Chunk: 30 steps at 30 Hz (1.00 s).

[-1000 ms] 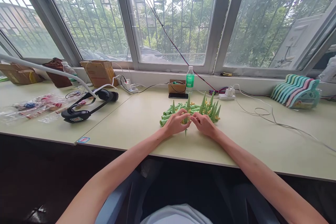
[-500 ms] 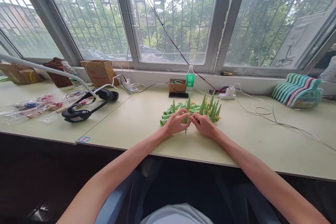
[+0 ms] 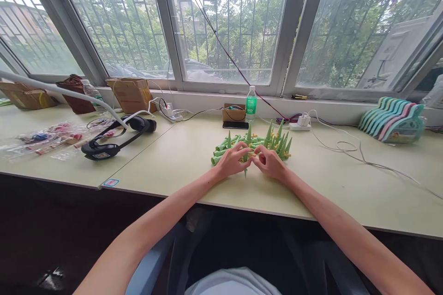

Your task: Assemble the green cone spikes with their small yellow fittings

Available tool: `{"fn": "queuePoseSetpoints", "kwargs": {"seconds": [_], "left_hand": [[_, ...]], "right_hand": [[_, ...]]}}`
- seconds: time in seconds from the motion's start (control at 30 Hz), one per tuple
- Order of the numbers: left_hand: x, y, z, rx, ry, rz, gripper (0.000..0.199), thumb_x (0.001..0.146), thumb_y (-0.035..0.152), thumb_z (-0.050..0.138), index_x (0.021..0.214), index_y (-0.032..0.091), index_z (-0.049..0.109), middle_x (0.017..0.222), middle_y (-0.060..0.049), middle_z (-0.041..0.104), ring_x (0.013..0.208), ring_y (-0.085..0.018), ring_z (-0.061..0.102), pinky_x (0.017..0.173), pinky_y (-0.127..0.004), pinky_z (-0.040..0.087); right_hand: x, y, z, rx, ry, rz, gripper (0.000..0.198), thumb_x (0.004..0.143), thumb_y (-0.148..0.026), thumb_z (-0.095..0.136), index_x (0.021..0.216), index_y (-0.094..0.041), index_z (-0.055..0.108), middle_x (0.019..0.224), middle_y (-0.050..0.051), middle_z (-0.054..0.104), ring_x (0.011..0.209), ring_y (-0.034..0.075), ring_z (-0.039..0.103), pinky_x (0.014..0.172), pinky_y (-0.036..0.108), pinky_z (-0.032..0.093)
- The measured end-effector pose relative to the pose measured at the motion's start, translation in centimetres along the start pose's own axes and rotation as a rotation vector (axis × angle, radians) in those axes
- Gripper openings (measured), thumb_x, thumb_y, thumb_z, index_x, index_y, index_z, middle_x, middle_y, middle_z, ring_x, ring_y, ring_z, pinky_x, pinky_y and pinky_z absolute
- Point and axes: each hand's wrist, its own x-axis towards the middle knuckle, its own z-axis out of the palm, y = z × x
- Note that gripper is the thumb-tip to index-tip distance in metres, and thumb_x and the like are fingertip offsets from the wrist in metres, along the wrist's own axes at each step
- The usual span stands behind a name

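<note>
My left hand (image 3: 232, 161) is closed around a green pointed piece (image 3: 245, 173), whose tip sticks out below the fingers. Close against it, my right hand (image 3: 270, 164) has thumb and forefinger curled together in a pinch. A small yellowish bit shows between the two hands, but the fingers cover most of it. Just behind the hands lies a pile of green ribbed tubes (image 3: 217, 160) on the left. Several green cone-shaped spikes (image 3: 269, 134) with yellow bits at their bases stand on the right.
A green-labelled bottle (image 3: 251, 105), a black phone (image 3: 235, 125) and a small cardboard box (image 3: 234, 114) stand behind the pile. Left are a black headset (image 3: 104, 150) and bagged parts (image 3: 62, 138). Right are a white cable (image 3: 363, 156) and pastel hanger-shaped items (image 3: 392, 120).
The right hand's fingers have shifted slightly, the forefinger arching higher beside the left fingertips. My left hand stays in place with the green pointed piece.
</note>
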Motion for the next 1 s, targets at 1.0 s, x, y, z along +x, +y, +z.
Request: {"fn": "queuePoseSetpoints", "kwargs": {"seconds": [1.0], "left_hand": [[0.08,0.09,0.06,0.005,0.007,-0.018,0.014,0.088,0.026,0.060,0.099,0.018,0.065,0.101,-0.007,0.062,0.056,-0.006,0.051,0.051,-0.021,0.046]], "right_hand": [[0.19,0.01,-0.03,-0.032,-0.016,0.025,0.022,0.097,-0.042,0.047,0.089,-0.022,0.052,0.048,-0.008,0.042,0.044,0.013,0.039,0.054,0.025,0.032]]}}
